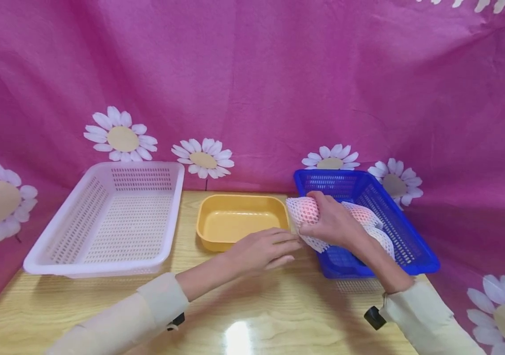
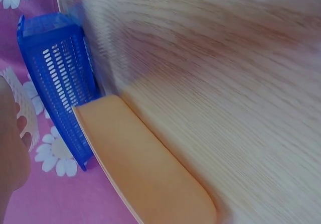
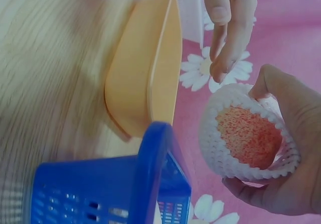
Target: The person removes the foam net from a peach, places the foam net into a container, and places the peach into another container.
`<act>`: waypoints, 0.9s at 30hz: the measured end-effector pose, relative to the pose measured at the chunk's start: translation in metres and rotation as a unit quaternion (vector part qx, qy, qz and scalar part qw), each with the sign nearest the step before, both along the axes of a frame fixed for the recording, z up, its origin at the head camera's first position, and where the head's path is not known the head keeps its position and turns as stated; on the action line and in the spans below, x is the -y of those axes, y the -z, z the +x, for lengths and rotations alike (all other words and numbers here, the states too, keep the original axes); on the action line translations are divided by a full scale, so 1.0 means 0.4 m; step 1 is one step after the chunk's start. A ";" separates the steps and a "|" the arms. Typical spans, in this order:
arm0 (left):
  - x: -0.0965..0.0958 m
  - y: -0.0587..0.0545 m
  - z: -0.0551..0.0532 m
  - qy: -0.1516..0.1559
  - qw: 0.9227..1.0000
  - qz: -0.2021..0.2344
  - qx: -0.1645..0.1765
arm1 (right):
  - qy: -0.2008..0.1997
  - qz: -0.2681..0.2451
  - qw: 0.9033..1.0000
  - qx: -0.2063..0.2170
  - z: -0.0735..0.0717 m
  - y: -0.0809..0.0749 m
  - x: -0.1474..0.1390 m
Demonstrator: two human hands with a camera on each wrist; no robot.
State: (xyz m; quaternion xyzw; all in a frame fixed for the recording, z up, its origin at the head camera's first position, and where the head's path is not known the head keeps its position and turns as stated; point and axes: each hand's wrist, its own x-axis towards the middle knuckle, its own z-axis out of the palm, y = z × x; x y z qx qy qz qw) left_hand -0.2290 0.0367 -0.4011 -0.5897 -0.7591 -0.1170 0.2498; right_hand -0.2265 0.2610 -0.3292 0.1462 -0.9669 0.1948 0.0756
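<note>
My right hand (image 1: 332,222) grips a round, red-speckled fruit (image 3: 251,136) in a white foam net sleeve (image 3: 213,133), above the left edge of the blue basket (image 1: 332,266). In the right wrist view the sleeve's open end shows the fruit's skin. My left hand (image 1: 263,251) reaches toward it with fingers extended and holds nothing, beside the front right corner of the yellow basin (image 1: 217,244). Its fingertips come close to the sleeve in the head view; the right wrist view shows a gap. Two more sleeved fruits (image 1: 363,216) lie in the blue basket, partly behind my right hand.
A large white basket (image 1: 174,217) with slotted walls stands on the left of the wooden table (image 1: 270,301). The yellow basin sits between it and the blue basket. A pink cloth (image 1: 252,98) with daisies hangs behind and at both sides.
</note>
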 end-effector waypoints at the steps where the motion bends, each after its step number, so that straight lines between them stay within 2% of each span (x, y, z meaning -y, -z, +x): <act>1: 0.008 0.000 0.000 -0.002 1.000 0.003 0.004 | 0.001 0.001 1.000 0.000 0.000 0.001 0.005; 5: 0.038 0.003 -0.003 -0.008 1.000 0.015 0.013 | -0.004 0.001 1.000 0.001 0.000 0.007 0.022; 12: 0.086 0.016 -0.009 -0.023 0.999 0.030 0.008 | -0.023 -0.013 1.000 0.009 0.001 0.015 0.052; 21: 0.136 0.042 -0.014 -0.021 0.998 0.056 0.011 | -0.028 -0.002 0.999 0.031 0.008 0.038 0.085; 27: 0.161 0.049 -0.011 -0.027 0.998 0.056 0.011 | -0.047 -0.003 0.998 0.029 0.016 0.052 0.110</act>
